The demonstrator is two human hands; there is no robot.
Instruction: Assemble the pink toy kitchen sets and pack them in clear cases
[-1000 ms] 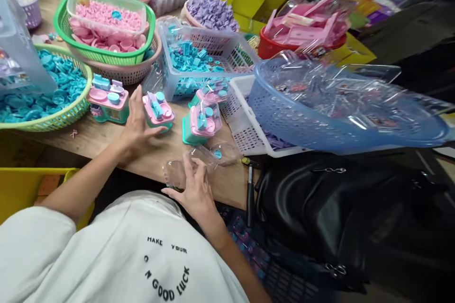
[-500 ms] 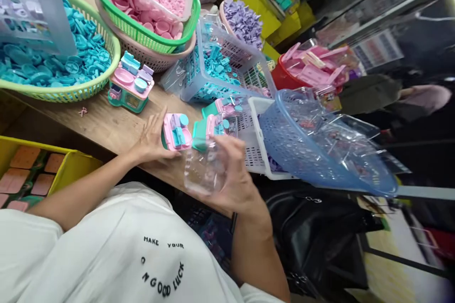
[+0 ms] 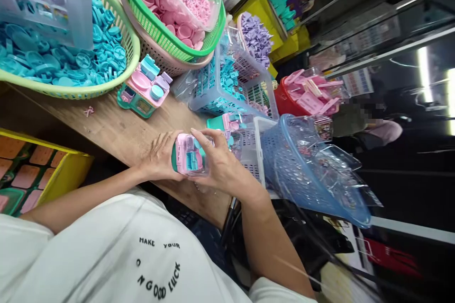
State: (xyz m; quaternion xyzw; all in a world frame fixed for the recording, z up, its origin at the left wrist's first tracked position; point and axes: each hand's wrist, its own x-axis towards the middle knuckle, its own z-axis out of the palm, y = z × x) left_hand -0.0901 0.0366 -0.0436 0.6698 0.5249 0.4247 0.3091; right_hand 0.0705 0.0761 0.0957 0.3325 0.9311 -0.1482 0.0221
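My left hand (image 3: 159, 156) and my right hand (image 3: 222, 168) both grip one small pink and teal toy kitchen set (image 3: 188, 154) just above the wooden table's near edge (image 3: 117, 130). A clear plastic shell (image 3: 204, 158) is pressed around the toy under my right fingers. A second assembled toy set (image 3: 144, 87) stands on the table to the left. Two more toy sets (image 3: 227, 123) lie behind my hands.
A green basket of teal parts (image 3: 71, 64) sits far left. Behind are a green basket of pink parts (image 3: 174, 9), a lilac crate of teal pieces (image 3: 231, 80), a white tray (image 3: 254, 149) and a blue basket of clear shells (image 3: 313, 170). A yellow bin (image 3: 46, 170) stands below the table.
My left hand picked up the toy set from the table. My right hand brought the clear shell over onto it. The view swung left and tilted.
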